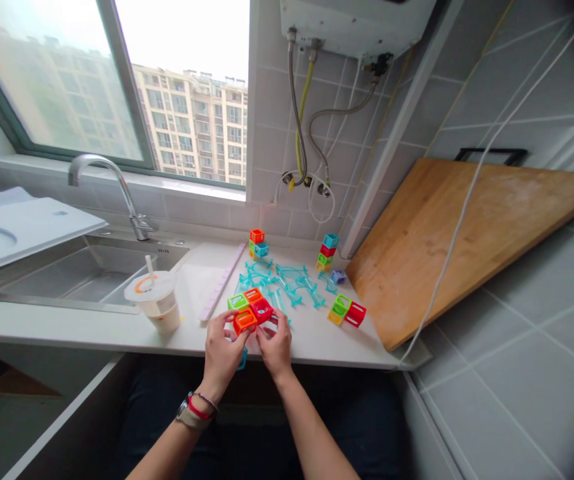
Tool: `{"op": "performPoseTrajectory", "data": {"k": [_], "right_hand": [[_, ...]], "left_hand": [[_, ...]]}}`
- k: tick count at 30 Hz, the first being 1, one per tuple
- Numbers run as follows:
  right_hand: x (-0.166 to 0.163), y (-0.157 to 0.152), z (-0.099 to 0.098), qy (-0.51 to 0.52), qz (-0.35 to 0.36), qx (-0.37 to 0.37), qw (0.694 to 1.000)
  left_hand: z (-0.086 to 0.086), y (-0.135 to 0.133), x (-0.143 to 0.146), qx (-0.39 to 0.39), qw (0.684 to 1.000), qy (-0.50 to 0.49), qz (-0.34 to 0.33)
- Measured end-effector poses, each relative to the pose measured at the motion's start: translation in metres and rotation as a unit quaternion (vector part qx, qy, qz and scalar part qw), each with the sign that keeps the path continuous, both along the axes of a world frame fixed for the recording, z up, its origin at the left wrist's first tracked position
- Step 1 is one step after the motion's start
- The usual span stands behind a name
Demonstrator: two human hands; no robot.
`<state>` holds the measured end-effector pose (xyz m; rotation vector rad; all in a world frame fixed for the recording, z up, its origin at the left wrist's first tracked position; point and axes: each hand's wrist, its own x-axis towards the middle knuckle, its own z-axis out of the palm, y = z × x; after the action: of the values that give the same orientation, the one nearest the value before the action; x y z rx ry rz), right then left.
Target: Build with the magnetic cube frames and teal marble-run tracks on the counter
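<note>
Between my two hands is a joined group of hollow plastic cube blocks (245, 322) in orange, red and green, held above the counter's front part. My left hand (223, 348) grips its left side, fingers closed on the orange block. On the right side, the fingers of my right hand (275, 343) pinch the red block. A blue block (243, 359) shows low between my hands; whether it joins the group I cannot tell. Just beyond lie several translucent teal connector pieces (291, 283). Right of them sits a green, yellow and red block cluster (347, 311).
Two block stacks (257, 244) (327, 252) stand near the wall. A lidded drink cup (155, 300) with a straw is left, beside a pale strip (223, 283). Further left are the sink (87, 267) and faucet (117, 180). A wooden board (457, 233) leans at the right, a white cable crossing it.
</note>
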<state>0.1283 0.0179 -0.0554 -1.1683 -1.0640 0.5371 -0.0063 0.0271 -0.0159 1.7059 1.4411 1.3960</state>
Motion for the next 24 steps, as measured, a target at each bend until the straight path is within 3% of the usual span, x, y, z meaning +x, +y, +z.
{"op": "performPoseTrajectory", "data": {"k": [24], "right_hand": [[0.003,-0.002,-0.006,-0.042,0.018,0.025,0.999]], "left_hand": [[0.001,0.010,-0.007,-0.072,0.997,0.012,0.016]]}}
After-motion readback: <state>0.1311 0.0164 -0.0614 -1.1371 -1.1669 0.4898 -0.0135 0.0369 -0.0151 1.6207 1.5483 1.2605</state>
